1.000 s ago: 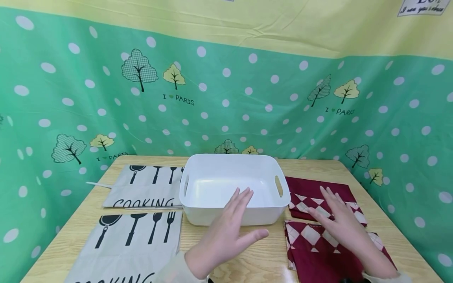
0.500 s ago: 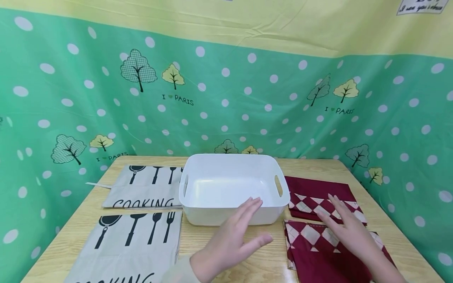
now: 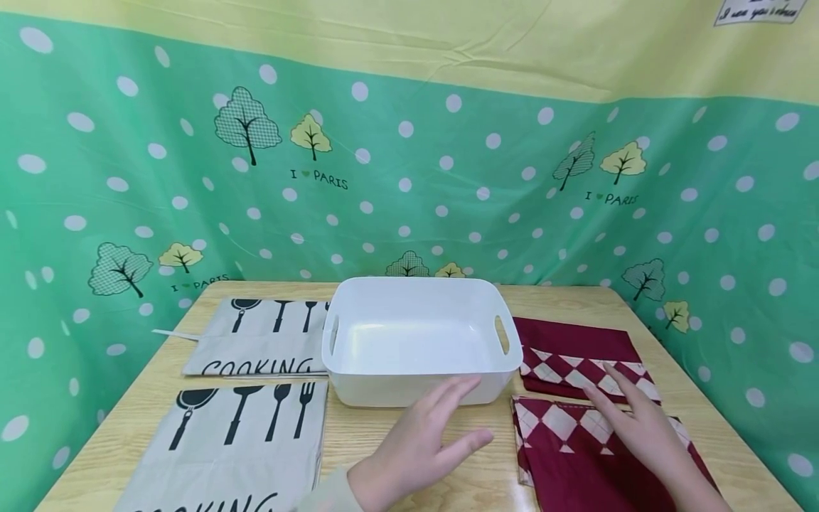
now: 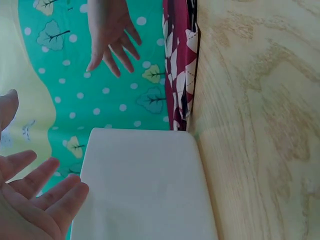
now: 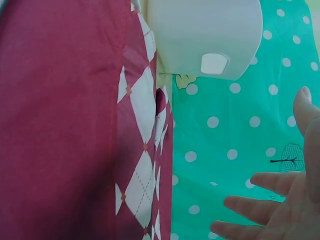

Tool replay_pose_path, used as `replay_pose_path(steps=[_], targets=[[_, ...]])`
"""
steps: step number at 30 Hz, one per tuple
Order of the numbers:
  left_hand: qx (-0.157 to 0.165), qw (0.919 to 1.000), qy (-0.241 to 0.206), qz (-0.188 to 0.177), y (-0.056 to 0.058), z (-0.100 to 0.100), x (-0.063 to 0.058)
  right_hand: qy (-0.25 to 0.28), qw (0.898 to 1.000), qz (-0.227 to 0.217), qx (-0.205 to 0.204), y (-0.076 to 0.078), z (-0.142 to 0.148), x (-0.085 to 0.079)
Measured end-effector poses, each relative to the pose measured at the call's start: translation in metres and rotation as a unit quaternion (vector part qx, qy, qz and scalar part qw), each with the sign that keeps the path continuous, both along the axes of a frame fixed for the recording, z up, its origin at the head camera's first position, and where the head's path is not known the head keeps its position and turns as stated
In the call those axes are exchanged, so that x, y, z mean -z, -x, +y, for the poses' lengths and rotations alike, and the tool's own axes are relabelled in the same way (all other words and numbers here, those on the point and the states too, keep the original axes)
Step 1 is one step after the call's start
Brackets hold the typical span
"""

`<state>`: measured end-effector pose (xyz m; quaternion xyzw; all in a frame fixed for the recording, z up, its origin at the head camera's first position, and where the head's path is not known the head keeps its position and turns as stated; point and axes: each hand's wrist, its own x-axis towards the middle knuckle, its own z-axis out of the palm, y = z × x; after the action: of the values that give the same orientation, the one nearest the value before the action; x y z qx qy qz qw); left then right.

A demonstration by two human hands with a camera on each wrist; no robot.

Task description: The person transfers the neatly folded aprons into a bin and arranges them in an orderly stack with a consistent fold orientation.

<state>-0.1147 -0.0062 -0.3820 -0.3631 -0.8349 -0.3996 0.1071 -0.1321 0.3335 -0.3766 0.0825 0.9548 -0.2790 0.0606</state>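
In the head view my left hand (image 3: 419, 444) hovers in front of a white plastic bin (image 3: 416, 391), fingers extended and thumb spread, with nothing in it. My right hand (image 3: 646, 430), also with straight fingers and holding nothing, is over the folded maroon cloths at the right. The nearer maroon cloth (image 3: 589, 476) has a band of pale diamonds along its far edge; the farther maroon cloth (image 3: 576, 334) lies beside the bin. The left wrist view shows the bin's side (image 4: 145, 185) past the left fingers. In the right wrist view the nearer cloth fills the left side.
Two folded grey cloths with black utensil prints and "COOKING" lettering lie at the left, a farther one (image 3: 256, 341) and a nearer one (image 3: 224, 455). All rest on a wooden table (image 3: 365, 427). A green dotted curtain (image 3: 409, 206) hangs behind and at both sides.
Both hands have drawn back a little toward the person and slightly right, the left coming down from over the bin's front rim. The bin and cloths have stayed in place.
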Motion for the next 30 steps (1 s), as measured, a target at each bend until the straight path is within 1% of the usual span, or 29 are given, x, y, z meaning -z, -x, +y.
replay_pose_path(steps=[3, 6, 10, 14, 18, 25, 30], targets=[[0.002, 1.0000, -0.001, -0.006, 0.000, 0.001, 0.003, 0.004, 1.000, -0.008, 0.002, 0.000, 0.002, 0.001], [0.000, 0.9999, 0.007, -0.009, -0.002, 0.003, 0.006, 0.012, 1.000, -0.022, 0.009, 0.000, 0.005, 0.001], [-0.003, 0.9998, 0.020, -0.007, -0.005, 0.006, 0.009, 0.024, 0.999, -0.030, 0.016, 0.000, 0.009, 0.003], [0.001, 0.9992, 0.031, -0.027, -0.008, 0.010, 0.013, 0.026, 0.999, -0.039, 0.020, 0.000, 0.014, 0.005], [0.005, 0.9978, 0.040, -0.052, -0.010, 0.012, 0.015, 0.044, 0.998, -0.041, 0.030, -0.001, 0.020, 0.007], [0.013, 0.9974, 0.043, -0.057, -0.011, 0.016, 0.020, 0.085, 0.995, -0.033, 0.051, -0.004, 0.028, 0.012], [0.010, 0.9963, 0.039, -0.076, -0.009, 0.016, 0.024, 0.094, 0.992, -0.051, 0.071, -0.005, 0.034, 0.014]])
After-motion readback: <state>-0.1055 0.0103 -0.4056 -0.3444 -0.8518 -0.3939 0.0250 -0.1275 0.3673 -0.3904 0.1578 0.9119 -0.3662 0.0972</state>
